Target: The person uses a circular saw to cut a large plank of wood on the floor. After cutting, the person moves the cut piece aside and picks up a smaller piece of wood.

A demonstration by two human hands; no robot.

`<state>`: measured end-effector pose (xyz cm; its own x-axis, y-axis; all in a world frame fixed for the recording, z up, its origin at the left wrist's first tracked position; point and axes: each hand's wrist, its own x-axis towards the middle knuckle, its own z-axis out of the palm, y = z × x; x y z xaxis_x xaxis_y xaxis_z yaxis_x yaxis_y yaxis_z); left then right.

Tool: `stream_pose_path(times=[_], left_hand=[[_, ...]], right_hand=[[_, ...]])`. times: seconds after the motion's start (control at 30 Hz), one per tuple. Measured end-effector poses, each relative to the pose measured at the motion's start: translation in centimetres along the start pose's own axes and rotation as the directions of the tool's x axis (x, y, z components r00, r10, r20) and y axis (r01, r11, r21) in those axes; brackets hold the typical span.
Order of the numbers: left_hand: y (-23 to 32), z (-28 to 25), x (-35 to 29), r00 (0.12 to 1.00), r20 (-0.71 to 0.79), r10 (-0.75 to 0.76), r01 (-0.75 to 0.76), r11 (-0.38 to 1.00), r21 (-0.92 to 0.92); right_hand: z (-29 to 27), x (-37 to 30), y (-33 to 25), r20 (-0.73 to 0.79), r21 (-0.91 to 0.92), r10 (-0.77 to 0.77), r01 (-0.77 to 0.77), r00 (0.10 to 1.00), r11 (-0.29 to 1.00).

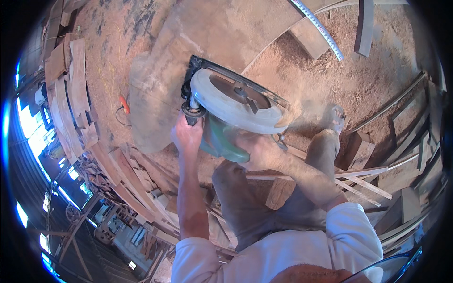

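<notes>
A large circular saw point(214, 96) with a pale grey blade guard, dark base plate and green body is in the middle of the view, over a broad dusty brown board point(158, 82). Around the dark front knob of the saw, my left hand point(187, 134) is closed. My right hand point(257, 150) grips the green rear handle; its fingers are partly hidden by the saw body. Dust blurs the air by the right end of the guard. The lower blade edge and its contact with the board are hidden.
A tape measure blade point(323, 33) stretches at the upper right, near a wooden block point(309, 40) and a dark slat point(364, 28). Stacked planks point(78, 70) line the left. An orange object with a dark cord point(124, 104) lies beside the board. Offcuts point(361, 151) crowd the right.
</notes>
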<state>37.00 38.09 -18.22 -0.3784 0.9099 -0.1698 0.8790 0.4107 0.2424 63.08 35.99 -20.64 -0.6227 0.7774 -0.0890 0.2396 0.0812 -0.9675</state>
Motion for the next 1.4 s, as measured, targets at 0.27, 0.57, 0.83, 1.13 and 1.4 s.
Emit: stream_pose_path(times=[0.27, 0.57, 0.83, 1.13, 1.4], left_hand=[[-0.1, -0.1, 0.6, 1.000, -0.029, 0.007, -0.007, 1.000, -0.011], [-0.3, -0.5, 1.2, 0.999, -0.038, 0.032, -0.033, 0.999, -0.039], [-1.2, -0.3, 1.6, 0.999, -0.021, -0.048, 0.048, 0.999, 0.006], [-1.7, -0.6, 2.1, 0.999, 0.000, -0.051, 0.051, 0.997, 0.062], [-1.6, -0.9, 2.6, 0.996, -0.005, -0.092, 0.092, 0.995, -0.038]], right_hand=[[-0.3, 0.6, -0.6, -0.002, -0.051, -0.028, 0.028, 1.000, 0.998], [-0.1, 1.5, -0.6, -0.035, -0.043, -0.066, 0.065, 0.997, 0.997], [0.3, 2.2, -0.5, 0.012, -0.024, -0.026, 0.026, 1.000, 0.999], [0.0, 2.7, -1.5, 0.047, -0.050, 0.017, -0.014, 0.999, 0.999], [-0.8, 4.2, -3.2, 0.000, 0.020, 0.009, -0.009, 1.000, 1.000]])
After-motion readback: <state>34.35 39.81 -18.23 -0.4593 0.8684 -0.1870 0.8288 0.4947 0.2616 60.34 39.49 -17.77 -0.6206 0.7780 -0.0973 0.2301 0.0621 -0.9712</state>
